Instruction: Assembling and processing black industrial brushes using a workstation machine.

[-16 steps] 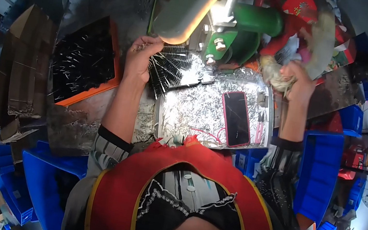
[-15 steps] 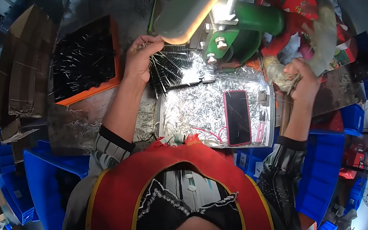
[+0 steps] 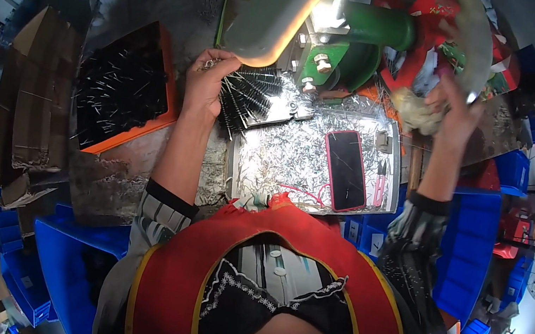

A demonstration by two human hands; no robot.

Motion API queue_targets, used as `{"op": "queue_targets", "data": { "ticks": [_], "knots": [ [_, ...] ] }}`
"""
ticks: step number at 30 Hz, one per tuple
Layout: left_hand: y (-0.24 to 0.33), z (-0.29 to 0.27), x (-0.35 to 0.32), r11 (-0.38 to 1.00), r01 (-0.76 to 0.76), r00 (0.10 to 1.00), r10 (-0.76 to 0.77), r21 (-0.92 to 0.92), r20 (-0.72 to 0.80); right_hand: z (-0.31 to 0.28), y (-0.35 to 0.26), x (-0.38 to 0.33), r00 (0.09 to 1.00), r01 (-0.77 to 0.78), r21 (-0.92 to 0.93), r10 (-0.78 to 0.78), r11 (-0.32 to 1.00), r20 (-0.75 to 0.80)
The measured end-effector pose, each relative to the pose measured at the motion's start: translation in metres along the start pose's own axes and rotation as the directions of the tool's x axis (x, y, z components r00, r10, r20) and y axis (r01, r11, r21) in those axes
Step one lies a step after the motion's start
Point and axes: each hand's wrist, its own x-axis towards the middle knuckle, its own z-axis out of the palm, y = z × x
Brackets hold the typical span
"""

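The left hand [image 3: 207, 81] is clenched around a fan of black bristle brushes [image 3: 248, 95], held over the near-left corner of a metal tray [image 3: 282, 162] where a phone [image 3: 345, 170] lies. The right hand [image 3: 456, 111] grips a pale wheel [image 3: 472, 42] beside the green machine [image 3: 355, 36]. An orange bin [image 3: 145, 128] sits left

littered bench [image 3: 295, 172] — phone [image 3: 345, 170], brushes [image 3: 251, 96]

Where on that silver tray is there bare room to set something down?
Only the strip of the shiny metal tray left of the black phone. Crowded above: the left hand holds black bristle brushes under the green machine.
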Motion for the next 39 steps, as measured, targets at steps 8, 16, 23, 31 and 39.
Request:
{"op": "queue_targets", "data": {
  "ticks": [8,16,23,31,39],
  "knots": [
    [0.018,0.027,-0.024,0.881,0.036,0.973,-0.138,0.471,0.184,-0.017,0.059,-0.021,0.999,0.019,0.295,-0.004,0.955,-0.051],
    [0.02,0.028,-0.035,0.921,0.198,0.898,-0.308,0.336,0.316,-0.015,0.047,-0.017,1.0,0.011,0.278,-0.01,0.961,-0.008],
    [0.012,0.021,-0.034,0.97,0.214,0.957,-0.233,0.117,0.173,-0.005,0.052,-0.018,0.995,0.095,0.307,-0.103,0.947,0.009],
    [0.004,0.019,-0.033,0.984,0.143,0.973,-0.16,0.108,0.167,-0.013,-0.015,0.003,0.98,-0.198,0.011,0.198,0.98,-0.002],
    [0.01,0.039,-0.03,0.946,0.077,0.978,-0.133,0.314,0.161,-0.01,-0.009,-0.003,0.975,-0.219,0.026,0.22,0.975,-0.043]
  ]
}}
